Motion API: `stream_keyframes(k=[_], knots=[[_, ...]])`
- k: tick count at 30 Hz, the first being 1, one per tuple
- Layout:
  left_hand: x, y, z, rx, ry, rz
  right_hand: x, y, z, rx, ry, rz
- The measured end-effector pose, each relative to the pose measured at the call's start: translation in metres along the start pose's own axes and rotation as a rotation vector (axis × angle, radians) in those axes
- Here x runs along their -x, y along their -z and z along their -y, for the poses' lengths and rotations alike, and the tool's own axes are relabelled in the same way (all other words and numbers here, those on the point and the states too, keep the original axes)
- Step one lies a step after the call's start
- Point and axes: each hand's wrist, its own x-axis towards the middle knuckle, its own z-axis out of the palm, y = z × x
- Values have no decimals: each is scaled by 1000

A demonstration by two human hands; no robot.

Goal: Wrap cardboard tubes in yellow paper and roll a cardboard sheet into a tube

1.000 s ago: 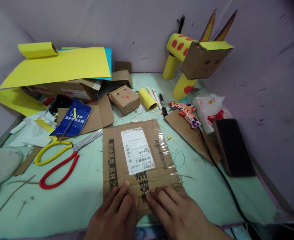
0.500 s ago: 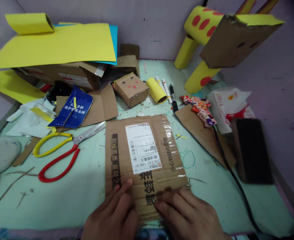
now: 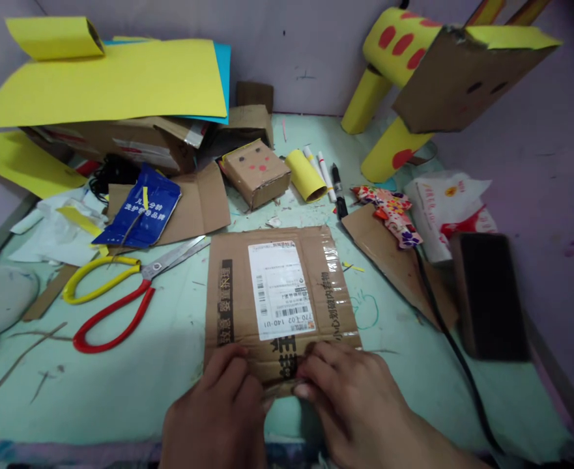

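A flat piece of cardboard (image 3: 232, 293) with a white shipping label (image 3: 281, 290) and black printing lies on the table in front of me. Its near edge is bent up into a narrow fold. My left hand (image 3: 218, 397) is closed on the left part of that edge, fingers curled over the top. At the right part, my right hand (image 3: 350, 391) grips the fold, its thumb tip underneath and fingers above. Left of the cardboard, scissors (image 3: 152, 270) with one yellow and one red handle lie with blades slightly apart.
A small cardboard box with a drawn face (image 3: 256, 172), a yellow tube (image 3: 306, 176) and markers (image 3: 326, 176) lie behind. A spotted giraffe model (image 3: 399, 85) stands back right. A phone (image 3: 492, 296), a black cable (image 3: 447, 332) and a cardboard strip (image 3: 399, 273) lie right.
The near edge of the cardboard, flat before, is now folded upward. Both hands have shifted from pressing on its surface to gripping that edge, the right hand slightly farther forward.
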Motion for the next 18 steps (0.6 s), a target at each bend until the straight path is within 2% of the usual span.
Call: stream_keyframes(k=[2,5,8,11,13,18], knots=[[-4,5,3,102,-4,-15,0,6,-2,-59,-18,51],[0,9,15,183,-51,-20,9,14,-8,-64,29,48],[13,9,28,151,-169,-22,24,24,-15,-7,92,2],[23,8,37,88,-223,-96,34,32,-20,34,178,27],[24,8,38,72,-215,-145,37,33,-22,33,209,19],[21,5,38,83,-194,-225,42,21,-26,-8,222,-103]])
